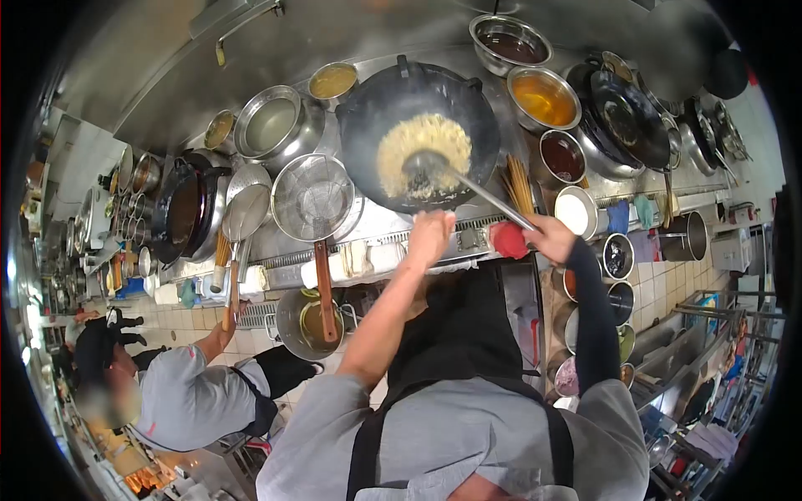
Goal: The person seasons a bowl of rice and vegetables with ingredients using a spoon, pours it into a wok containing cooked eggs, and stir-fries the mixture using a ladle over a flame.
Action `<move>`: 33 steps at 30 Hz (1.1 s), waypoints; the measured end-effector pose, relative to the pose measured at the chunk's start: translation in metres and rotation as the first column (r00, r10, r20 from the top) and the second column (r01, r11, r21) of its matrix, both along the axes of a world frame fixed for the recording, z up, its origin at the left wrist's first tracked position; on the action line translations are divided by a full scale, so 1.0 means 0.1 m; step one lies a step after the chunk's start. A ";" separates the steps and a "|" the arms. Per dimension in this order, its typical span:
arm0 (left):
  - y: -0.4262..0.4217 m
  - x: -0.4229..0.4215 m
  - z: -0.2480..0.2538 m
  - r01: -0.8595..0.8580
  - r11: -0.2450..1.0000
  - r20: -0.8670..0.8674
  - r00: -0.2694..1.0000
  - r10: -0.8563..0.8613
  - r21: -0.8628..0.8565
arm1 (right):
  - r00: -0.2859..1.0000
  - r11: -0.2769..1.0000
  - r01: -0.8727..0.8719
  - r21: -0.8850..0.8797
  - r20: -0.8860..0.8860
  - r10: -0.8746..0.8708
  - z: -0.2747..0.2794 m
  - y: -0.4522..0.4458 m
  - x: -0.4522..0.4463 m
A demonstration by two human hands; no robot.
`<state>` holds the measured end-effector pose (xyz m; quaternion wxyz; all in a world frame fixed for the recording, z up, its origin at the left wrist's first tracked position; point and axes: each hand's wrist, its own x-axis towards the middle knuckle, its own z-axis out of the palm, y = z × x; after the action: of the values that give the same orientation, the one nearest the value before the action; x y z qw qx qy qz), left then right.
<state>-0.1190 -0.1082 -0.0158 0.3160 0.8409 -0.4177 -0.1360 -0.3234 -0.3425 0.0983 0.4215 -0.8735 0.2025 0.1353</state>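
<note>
A large black wok holds pale yellow, crumbly food, with light steam around it. My right hand is wrapped round the handle of a metal ladle, whose bowl rests in the food. At the wok's near edge, my left hand is closed; what it grips, a cloth or the wok's rim, is hidden beneath the fingers. A red cloth lies just left of my right hand. To the wok's left sits a wire strainer with a wooden handle.
Bowls of orange liquid, dark liquid and cloudy liquid surround the wok. Stacked black woks stand at the right. Below the counter edge is a steel pot. A co-worker stands at the left, holding a handle.
</note>
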 end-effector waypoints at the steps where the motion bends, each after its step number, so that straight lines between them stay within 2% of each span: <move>1: 0.07 -0.13 -0.36 0.056 0.998 0.044 0.998 -0.055 -0.037 | 0.993 0.991 0.031 -0.131 0.118 -0.015 -0.35 0.09 0.12; 2: 0.20 -0.36 -0.33 0.040 0.999 0.055 0.998 -0.039 -0.019 | 0.965 0.964 0.119 -0.240 0.256 -0.055 -0.59 0.17 0.16; 3: 0.35 -0.55 -0.38 0.066 0.998 0.088 0.994 -0.066 0.000 | 0.953 0.967 0.152 -0.205 0.289 -0.088 -0.47 0.32 0.17; 4: 0.53 -0.69 -0.29 0.137 0.990 -0.030 0.990 -0.136 0.043 | 0.940 0.969 0.182 -0.165 0.317 -0.122 -0.27 0.47 0.12; 5: 0.65 -0.81 -0.08 0.175 0.982 -0.090 0.982 -0.168 0.073 | 0.942 0.983 0.141 -0.122 0.321 -0.095 -0.08 0.52 0.03; 6: 0.71 -0.88 0.23 0.148 0.989 -0.157 0.977 -0.145 0.008 | 0.914 0.978 0.086 -0.189 0.405 -0.002 -0.10 0.45 -0.14; 8: 0.59 -0.76 0.78 0.037 0.999 -0.003 0.999 -0.037 0.008 | 0.894 0.994 -0.062 -0.093 0.437 0.096 0.23 0.23 -0.41; 9: 0.50 -0.52 0.78 0.088 0.995 0.109 0.991 -0.081 -0.053 | 0.993 0.997 0.000 0.083 0.118 -0.010 0.70 0.20 -0.42; 10: 0.40 -0.31 1.08 0.034 0.995 0.061 0.998 -0.029 -0.093 | 0.973 0.968 0.112 0.225 -0.223 -0.061 1.05 0.15 -0.37; 11: 0.27 -0.11 1.01 0.061 0.985 0.086 0.995 -0.048 -0.160 | 0.960 0.958 0.147 0.245 -0.268 -0.079 1.03 0.10 -0.31; 12: 0.15 0.02 0.82 0.041 0.995 0.031 0.999 -0.038 -0.091 | 0.982 0.982 0.068 0.175 -0.188 -0.034 0.82 0.07 -0.14; 13: 0.03 0.05 0.38 0.027 0.996 0.054 0.998 -0.022 -0.083 | 0.994 0.996 -0.002 0.090 -0.110 0.012 0.61 0.05 0.03; 14: -0.08 0.04 -0.02 0.016 0.997 0.081 0.997 -0.011 -0.072 | 0.971 0.987 -0.044 -0.155 0.226 0.079 -0.11 -0.03 0.15; 15: -0.07 -0.06 -0.19 0.049 0.998 0.098 0.994 -0.047 -0.024 | 0.945 0.967 0.118 -0.225 0.326 -0.040 -0.54 0.04 0.31; 16: -0.02 -0.17 -0.26 0.074 0.997 0.116 0.990 -0.076 0.016 | 0.927 0.981 0.133 -0.139 0.367 -0.074 -0.72 0.07 0.44; 17: 0.14 -0.31 -0.19 0.089 0.996 0.074 0.993 -0.090 0.015 | 0.926 0.983 0.170 -0.063 0.353 -0.138 -0.59 0.19 0.47; 18: 0.32 -0.42 -0.35 0.106 0.994 0.065 0.992 -0.107 0.021 | 0.920 0.978 0.209 0.017 0.337 -0.202 -0.37 0.36 0.41; 19: 0.46 -0.50 -0.26 0.140 0.990 0.056 0.988 -0.141 0.016 | 0.904 0.978 0.208 0.003 0.382 -0.193 -0.12 0.46 0.26; 20: 0.56 -0.53 -0.06 0.175 0.984 0.041 0.984 -0.176 0.014 | 0.888 0.978 0.209 -0.008 0.421 -0.186 0.08 0.57 0.11; 21: 0.50 -0.46 0.22 0.150 0.988 0.117 0.982 -0.145 -0.030 | 0.864 0.979 0.201 0.036 0.465 -0.194 0.12 0.62 -0.03; 22: 0.41 -0.34 0.42 0.131 0.989 0.185 0.976 -0.116 -0.070 | 0.872 0.969 0.226 0.097 0.423 -0.246 0.18 0.67 -0.13; 23: 0.31 -0.13 0.44 0.117 0.991 0.107 0.988 -0.110 -0.065 | 0.873 0.961 0.236 0.147 0.401 -0.276 0.18 0.71 -0.13; 24: 0.19 0.05 0.54 0.156 0.988 0.062 0.986 -0.157 0.014 | 0.872 0.951 0.242 0.193 0.386 -0.301 0.21 0.74 -0.10; 26: 0.01 0.30 0.17 0.120 0.993 0.109 0.987 -0.118 -0.012 | 0.850 0.940 0.290 0.179 0.403 -0.339 -0.44 0.76 0.02; 28: -0.09 0.44 -0.13 0.125 0.992 0.120 0.985 -0.123 -0.003 | 0.840 0.954 0.264 0.144 0.451 -0.301 -0.81 0.79 0.03; 30: -0.20 0.53 -0.39 0.112 0.994 0.139 0.984 -0.109 -0.015 | 0.937 0.963 0.249 -0.098 0.274 -0.215 -0.48 0.82 -0.20; 32: -0.21 0.57 -0.52 0.104 0.994 0.166 0.981 -0.097 -0.036 | 0.918 0.940 0.318 -0.123 0.287 -0.273 -0.69 0.76 -0.59; 33: -0.23 0.55 -0.53 0.071 0.997 0.137 0.988 -0.069 -0.006 | 0.937 0.942 0.329 -0.064 0.148 -0.317 -0.70 0.71 -0.85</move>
<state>-0.0637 -0.1309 -0.0685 0.2864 0.8314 -0.4683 -0.0869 -0.4081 -0.2718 0.0281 0.4120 -0.8532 0.3197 -0.0043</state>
